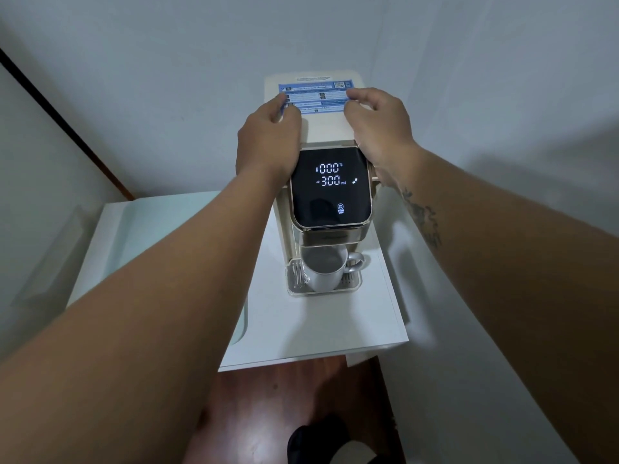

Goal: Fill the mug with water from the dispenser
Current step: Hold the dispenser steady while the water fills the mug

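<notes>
A cream water dispenser (326,128) stands on a white table (321,329) against the wall. Its black touch panel (331,187) is lit and reads 000 °C and 300 ml, with a start/stop icon below. A silver mug (326,271) sits upright on the drip tray (294,289) under the spout, handle to the right. I cannot tell whether it holds water. My left hand (268,139) grips the dispenser's left top edge. My right hand (378,128) grips its right top edge. A blue label (315,98) lies between my fingers.
White walls close in behind and on the right. A pale lidded bin or appliance (160,262) sits left of the table. Dark wooden floor (284,396) shows below the table's front edge, with a dark foot or shoe (315,440) there.
</notes>
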Motion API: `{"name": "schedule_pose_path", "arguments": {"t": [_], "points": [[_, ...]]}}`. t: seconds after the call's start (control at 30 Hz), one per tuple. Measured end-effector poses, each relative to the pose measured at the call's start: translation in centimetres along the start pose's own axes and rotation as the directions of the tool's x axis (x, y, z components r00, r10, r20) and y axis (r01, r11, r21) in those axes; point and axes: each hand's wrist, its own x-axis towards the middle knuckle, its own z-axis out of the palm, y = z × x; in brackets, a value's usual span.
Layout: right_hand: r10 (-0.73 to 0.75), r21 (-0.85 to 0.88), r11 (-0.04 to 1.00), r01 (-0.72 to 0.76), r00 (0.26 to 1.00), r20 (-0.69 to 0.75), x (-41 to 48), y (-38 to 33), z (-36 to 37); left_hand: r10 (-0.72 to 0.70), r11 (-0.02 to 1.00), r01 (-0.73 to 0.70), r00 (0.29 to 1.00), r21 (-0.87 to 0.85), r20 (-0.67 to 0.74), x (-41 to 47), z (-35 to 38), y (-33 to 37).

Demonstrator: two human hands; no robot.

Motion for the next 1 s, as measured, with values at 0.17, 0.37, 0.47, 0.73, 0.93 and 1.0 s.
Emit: {"name": "schedule_pose_path", "arguments": {"t": [0.17, 0.37, 0.47, 0.73, 0.93, 1.0], "points": [[0.008, 0.016, 1.000, -0.008, 1.000, 0.000, 0.05, -0.01, 0.03, 0.003, 1.000, -0.003, 1.000, 0.000, 0.005, -0.03, -0.06, 0.06], [0.012, 0.032, 0.999, -0.012, 1.000, 0.001, 0.13, 0.01, 0.01, 0.001, 1.000, -0.001, 1.000, -0.006, -0.001, 0.01, 0.07, -0.02], [0.008, 0.026, 1.000, -0.008, 1.000, -0.007, 0.13, 0.02, 0.02, 0.002, 1.000, -0.002, 1.000, -0.006, 0.001, 0.01, 0.08, 0.00], [0.011, 0.025, 1.000, -0.011, 1.000, -0.004, 0.08, 0.00, -0.01, -0.003, 1.000, 0.003, 1.000, -0.010, -0.003, -0.02, 0.03, 0.04], [0.018, 0.023, 1.000, -0.018, 1.000, -0.005, 0.05, -0.07, -0.07, -0.003, 1.000, 0.003, 1.000, -0.005, 0.000, -0.02, 0.00, 0.04], [0.020, 0.023, 1.000, -0.020, 1.000, -0.003, 0.03, -0.07, -0.03, -0.006, 1.000, 0.006, 1.000, -0.007, -0.004, -0.02, -0.01, 0.10]]}}
